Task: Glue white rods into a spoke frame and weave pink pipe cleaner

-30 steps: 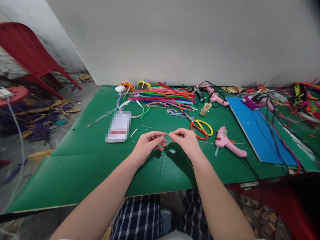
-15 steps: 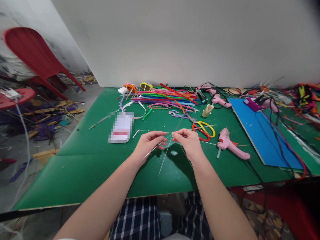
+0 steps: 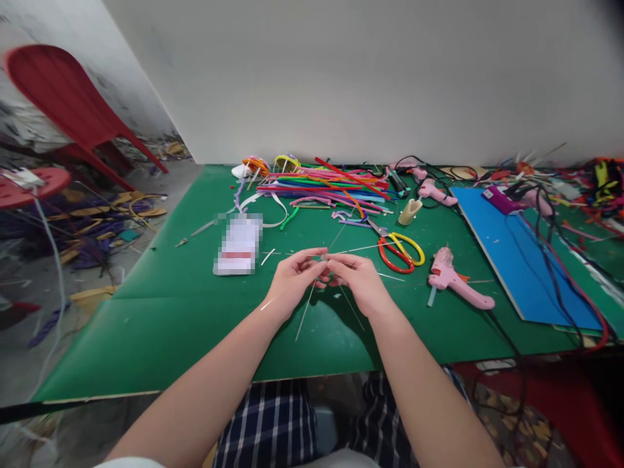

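Both hands meet over the middle of the green table. My left hand is closed, its thumb and fingers pinching the centre of several thin, pale sticks that spread out like spokes. Fingertips of my right hand press on the same crossing point from the other side. The join itself is mostly hidden behind the fingers. Right of the hands lie scissors with one red and one yellow handle, and beyond them a pink glue gun with a glue stick poking out.
Coloured pipe cleaners are heaped at the back, beside small woven pieces. A blurred-out white object lies left of the hands. On the right are a blue board, a beige tube and tangled black cables. A red chair stands at left.
My hands have come closer together and shifted slightly left, the fingers now closing over the sticks' centre. The spokes have turned a little. The camera view has shifted slightly.
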A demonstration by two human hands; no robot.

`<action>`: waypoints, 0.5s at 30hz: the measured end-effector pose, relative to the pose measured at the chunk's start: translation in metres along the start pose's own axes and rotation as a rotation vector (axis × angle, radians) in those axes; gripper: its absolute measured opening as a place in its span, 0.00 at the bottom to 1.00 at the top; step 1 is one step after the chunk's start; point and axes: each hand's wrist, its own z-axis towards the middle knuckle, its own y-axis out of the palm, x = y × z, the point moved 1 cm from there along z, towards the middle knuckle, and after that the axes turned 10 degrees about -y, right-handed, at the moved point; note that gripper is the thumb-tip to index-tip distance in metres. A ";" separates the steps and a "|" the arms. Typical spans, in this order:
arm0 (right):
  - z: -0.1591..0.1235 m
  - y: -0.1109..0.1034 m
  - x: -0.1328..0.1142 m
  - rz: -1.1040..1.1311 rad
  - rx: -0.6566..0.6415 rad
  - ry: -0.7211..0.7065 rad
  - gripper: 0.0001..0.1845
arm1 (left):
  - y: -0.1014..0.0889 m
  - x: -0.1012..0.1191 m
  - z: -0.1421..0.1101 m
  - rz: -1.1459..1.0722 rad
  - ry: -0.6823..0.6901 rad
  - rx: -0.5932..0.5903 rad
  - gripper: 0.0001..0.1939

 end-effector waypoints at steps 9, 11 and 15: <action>-0.006 -0.039 -0.028 -0.300 -0.171 -0.088 0.30 | -0.009 0.000 0.003 -0.021 0.076 0.200 0.15; -0.008 -0.052 -0.035 -0.368 -0.159 -0.121 0.31 | -0.009 0.001 0.003 0.000 0.099 0.230 0.14; -0.010 -0.074 -0.044 -0.547 -0.079 -0.121 0.28 | -0.009 0.002 0.001 0.022 0.163 0.290 0.13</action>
